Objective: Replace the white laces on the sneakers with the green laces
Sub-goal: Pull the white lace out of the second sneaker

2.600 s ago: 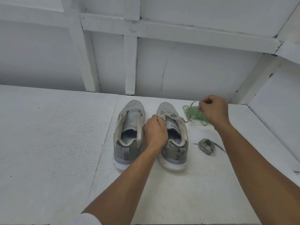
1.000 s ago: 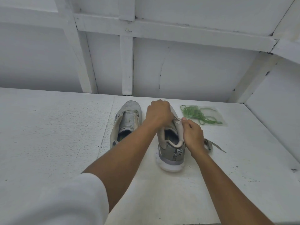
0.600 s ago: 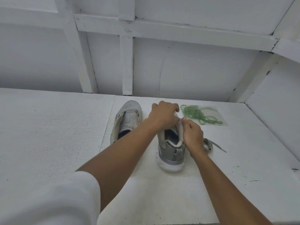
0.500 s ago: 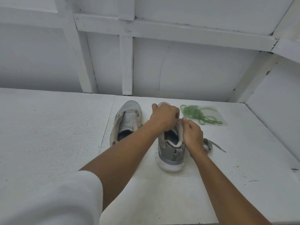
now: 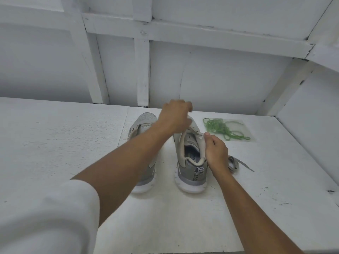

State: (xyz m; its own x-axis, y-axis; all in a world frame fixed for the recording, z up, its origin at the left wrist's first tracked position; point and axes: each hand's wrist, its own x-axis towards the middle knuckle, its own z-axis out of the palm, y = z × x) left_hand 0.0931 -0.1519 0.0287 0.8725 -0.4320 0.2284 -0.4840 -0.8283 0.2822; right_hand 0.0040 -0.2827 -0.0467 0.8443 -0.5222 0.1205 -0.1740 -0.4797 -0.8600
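Two grey sneakers stand side by side, heels toward me. The left sneaker (image 5: 145, 123) has no lace and is partly hidden by my forearm. My left hand (image 5: 174, 116) is raised over the front of the right sneaker (image 5: 190, 162), fingers closed and blurred, seemingly pulling its white lace (image 5: 192, 129). My right hand (image 5: 215, 151) pinches that sneaker's right eyelet edge. The green laces (image 5: 223, 129) lie in a loose tangle to the right of the sneakers. A removed pale lace (image 5: 233, 163) lies coiled just right of my right wrist.
Everything rests on a white foam-board surface (image 5: 64, 143). The green laces lie on a clear plastic bag (image 5: 245, 125). A white panelled wall (image 5: 211, 79) closes the back, and a slanted white side wall (image 5: 311, 116) closes the right.
My left hand has lifted up and away from the right sneaker's tongue toward the wall. My right hand has stayed on the sneaker's right edge.
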